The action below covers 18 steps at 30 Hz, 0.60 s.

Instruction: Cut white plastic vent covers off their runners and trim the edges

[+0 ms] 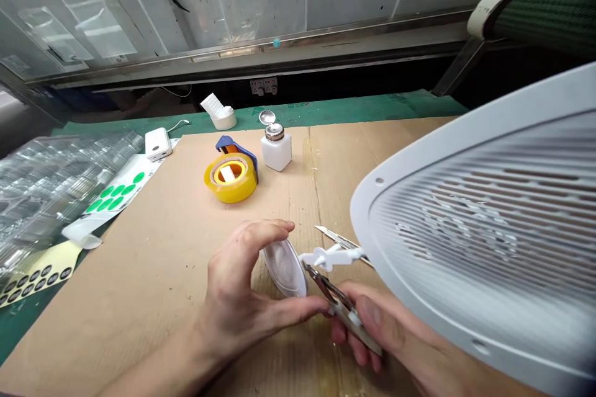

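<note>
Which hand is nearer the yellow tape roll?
Left. The left hand, holding a white oval piece, is in front of the yellow tape roll, not touching it. The right hand, holding metal snips, is farther away, off to the lower right.

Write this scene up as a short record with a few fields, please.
Left hand: holds an oval white plastic part
Right hand: holds small metal cutters, tips at a branched white plastic piece
Nearby: a craft blade; a large slotted white plastic cover
Work surface: a cardboard sheet
Further back: a yellow tape roll; a white pump bottle; a white power bank; green dot stickers
</note>
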Motion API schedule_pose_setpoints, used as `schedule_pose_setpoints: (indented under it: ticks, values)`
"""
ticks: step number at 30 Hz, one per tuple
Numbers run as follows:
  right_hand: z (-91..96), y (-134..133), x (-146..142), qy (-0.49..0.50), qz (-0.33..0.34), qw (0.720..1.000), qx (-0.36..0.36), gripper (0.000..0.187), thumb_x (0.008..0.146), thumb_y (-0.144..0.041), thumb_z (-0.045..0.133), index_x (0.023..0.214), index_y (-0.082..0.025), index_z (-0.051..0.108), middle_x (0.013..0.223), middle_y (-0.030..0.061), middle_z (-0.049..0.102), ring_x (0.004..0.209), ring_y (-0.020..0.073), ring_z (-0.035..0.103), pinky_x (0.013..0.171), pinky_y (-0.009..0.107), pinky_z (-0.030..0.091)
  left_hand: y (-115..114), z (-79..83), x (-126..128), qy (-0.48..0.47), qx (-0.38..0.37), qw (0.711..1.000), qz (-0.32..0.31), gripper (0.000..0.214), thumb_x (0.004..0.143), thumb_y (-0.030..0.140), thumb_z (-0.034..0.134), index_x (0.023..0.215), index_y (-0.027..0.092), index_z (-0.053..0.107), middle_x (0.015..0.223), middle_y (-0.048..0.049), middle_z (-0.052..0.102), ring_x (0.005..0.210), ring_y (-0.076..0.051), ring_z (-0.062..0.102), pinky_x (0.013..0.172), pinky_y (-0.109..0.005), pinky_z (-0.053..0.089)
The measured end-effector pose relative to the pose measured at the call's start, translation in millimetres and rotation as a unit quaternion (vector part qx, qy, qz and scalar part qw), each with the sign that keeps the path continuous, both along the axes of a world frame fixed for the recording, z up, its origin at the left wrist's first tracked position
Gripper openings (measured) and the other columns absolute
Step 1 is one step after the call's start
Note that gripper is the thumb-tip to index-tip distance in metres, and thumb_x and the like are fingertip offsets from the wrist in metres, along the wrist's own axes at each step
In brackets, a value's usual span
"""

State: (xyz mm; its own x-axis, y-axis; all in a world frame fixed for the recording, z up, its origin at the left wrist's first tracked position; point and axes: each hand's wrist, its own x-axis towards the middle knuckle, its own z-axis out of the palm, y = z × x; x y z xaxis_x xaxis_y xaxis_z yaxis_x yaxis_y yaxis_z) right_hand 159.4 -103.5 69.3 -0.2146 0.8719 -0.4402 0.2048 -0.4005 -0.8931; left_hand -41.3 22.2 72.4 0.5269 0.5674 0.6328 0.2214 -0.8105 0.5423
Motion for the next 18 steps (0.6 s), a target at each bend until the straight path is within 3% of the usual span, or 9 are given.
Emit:
schedule_pose_setpoints:
  ticks: [4,8,14,18]
  values:
    - [1.0,0.7,0.2,-0.021,0.013,0.999,0.027,0.063,0.094,-0.075,0.024,0.095,-0.026,0.064,0.087,0.0066,0.063,0.078,0.0222,0.057,0.076,0.037,0.049,-0.4,-0.5,1.2,0.001,-0.001,1.0,-0.002,0.07,0.065,0.047,0.088,0.121,0.022,0.052,0.112,-0.0083,0.069,0.104,-0.021,0.067,0.089,-0.032,0.057]
    - [1.4,1.8,-1.0,-0.058,-0.029,0.997,0.041,0.064,0.092,-0.076,0.026,0.085,-0.024,0.064,0.079,0.0071,0.061,0.075,0.022,0.056,0.069,0.035,0.049,-0.9,-0.7,1.3,0.001,-0.011,1.0,-0.006,0.071,0.065,0.047,0.088,0.121,0.022,0.052,0.114,-0.0082,0.068,0.106,-0.02,0.066,0.093,-0.03,0.055]
    - [2.5,4.0,-3.6,-0.018,-0.015,0.998,0.055,0.063,0.093,-0.075,0.025,0.088,-0.024,0.062,0.081,0.0066,0.06,0.072,0.0212,0.055,0.072,0.036,0.049,-1.7,0.8,4.2,-0.003,0.002,1.0,-0.013,0.072,0.064,0.047,0.088,0.121,0.021,0.052,0.112,-0.0083,0.069,0.105,-0.019,0.067,0.093,-0.029,0.054]
    - [-0.6,-2.0,-2.7,-0.058,-0.065,0.993,0.083,0.053,0.095,-0.07,0.034,0.102,-0.027,0.066,0.083,0.0059,0.064,0.072,0.0217,0.056,0.063,0.033,0.049,-2.7,2.0,5.0,-0.007,-0.011,1.0,-0.015,0.072,0.063,0.046,0.089,0.12,0.022,0.053,0.117,-0.0091,0.068,0.107,-0.02,0.066,0.093,-0.03,0.055]
